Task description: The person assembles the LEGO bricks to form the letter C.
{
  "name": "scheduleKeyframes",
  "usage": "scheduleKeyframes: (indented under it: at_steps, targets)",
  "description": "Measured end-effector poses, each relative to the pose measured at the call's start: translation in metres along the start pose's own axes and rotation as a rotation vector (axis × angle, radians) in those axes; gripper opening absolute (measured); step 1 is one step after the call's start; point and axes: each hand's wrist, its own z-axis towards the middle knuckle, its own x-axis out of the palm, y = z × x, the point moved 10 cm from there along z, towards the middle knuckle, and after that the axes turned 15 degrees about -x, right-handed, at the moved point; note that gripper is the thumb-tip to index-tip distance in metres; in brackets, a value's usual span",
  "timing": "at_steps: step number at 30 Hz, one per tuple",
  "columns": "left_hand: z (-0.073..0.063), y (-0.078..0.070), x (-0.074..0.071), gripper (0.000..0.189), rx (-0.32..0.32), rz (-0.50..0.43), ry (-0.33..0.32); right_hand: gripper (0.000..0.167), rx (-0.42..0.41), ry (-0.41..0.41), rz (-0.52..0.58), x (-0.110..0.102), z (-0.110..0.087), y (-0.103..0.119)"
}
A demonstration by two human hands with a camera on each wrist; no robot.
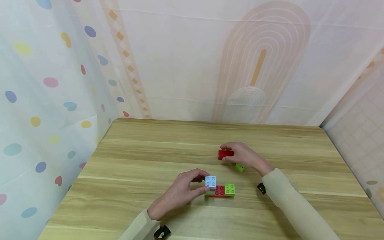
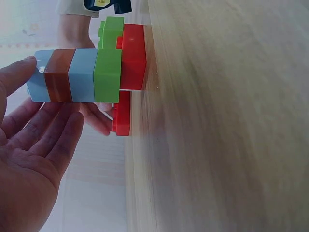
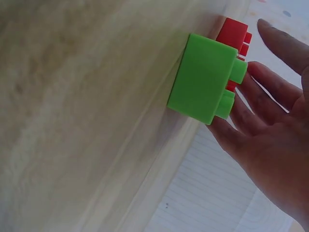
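A block stack (image 2: pixel 82 77) of light blue, brown, light blue and green bricks stands on one end of a long red brick (image 1: pixel 220 190). My left hand (image 1: pixel 183 188) pinches the top light blue brick (image 1: pixel 210 181) between thumb and fingers. A green brick (image 1: pixel 229 189) sits on the long red brick's other end. Farther back, my right hand (image 1: pixel 244 156) reaches around a separate red brick (image 1: pixel 224 154) on the table. In the right wrist view its thumb (image 3: pixel 282 43) stands apart from that brick. A loose green brick (image 3: pixel 203 79) lies near this hand, partly under it in the head view.
The wooden table (image 1: pixel 144 143) extends around the bricks to its far edge. A patterned curtain (image 1: pixel 180 66) hangs behind it, and a dotted one (image 1: pixel 45 116) on the left. Both wrists wear dark bands (image 1: pixel 162 232).
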Motion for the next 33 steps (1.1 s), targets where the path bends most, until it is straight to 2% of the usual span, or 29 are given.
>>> scheduleKeyframes:
  at_steps: [5, 13, 24, 33]
  targets:
    - [0.000, 0.000, 0.000, 0.031, 0.010, -0.006, -0.004, 0.046, 0.005, 0.029, -0.025, 0.004, 0.003, -0.002]
    - [-0.001, -0.001, 0.000, 0.031, 0.021, -0.013, -0.004, 0.037, 0.033, 0.033, -0.058, 0.005, 0.003, -0.001]
    - [-0.002, 0.000, -0.001, 0.031, 0.020, -0.035, -0.006, 0.036, -0.049, -0.056, -0.081, -0.009, -0.004, 0.017]
    - [-0.003, 0.001, -0.001, 0.031, 0.012, -0.026, -0.009, 0.038, -0.107, -0.097, -0.099, -0.017, -0.016, 0.034]
